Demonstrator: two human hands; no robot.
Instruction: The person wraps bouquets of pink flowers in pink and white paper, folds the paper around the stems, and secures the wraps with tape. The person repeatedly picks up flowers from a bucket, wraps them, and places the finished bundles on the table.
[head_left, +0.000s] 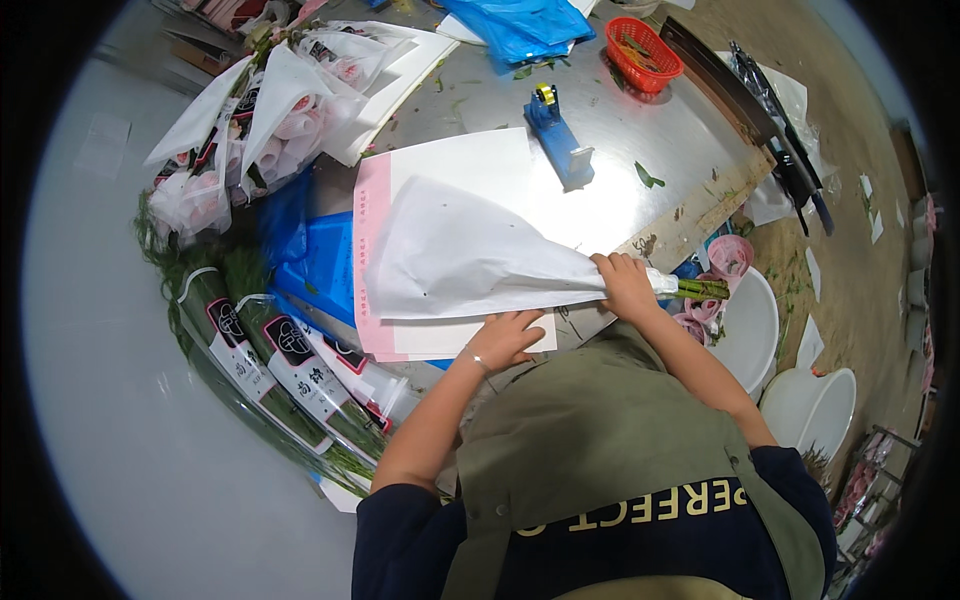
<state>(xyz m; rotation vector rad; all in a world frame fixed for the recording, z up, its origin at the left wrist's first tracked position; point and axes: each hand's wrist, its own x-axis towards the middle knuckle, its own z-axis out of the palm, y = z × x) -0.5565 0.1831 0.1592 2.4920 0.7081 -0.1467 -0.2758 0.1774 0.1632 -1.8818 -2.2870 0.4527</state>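
Observation:
A bouquet in white wrapping paper (480, 255) lies across a stack of white sheets with a pink printed edge (373, 262). Its green stems (703, 289) stick out on the right, below a white band. My right hand (626, 285) grips the gathered neck of the wrap, just left of that band. At the lower edge of the paper rests my left hand (511, 336), fingers spread and slightly bent, holding nothing. The flower heads are hidden inside the wrap. A blue tape dispenser (559, 139) with yellow tape stands beyond the sheets.
Wrapped pink flowers (277, 127) lie at the upper left, with sleeved greenery bundles (247, 345) below them. A red plastic basket (643, 56) stands at the far right of the metal table (480, 97). White tubs (750, 330) and pink flowers (729, 255) are beside the table's right edge.

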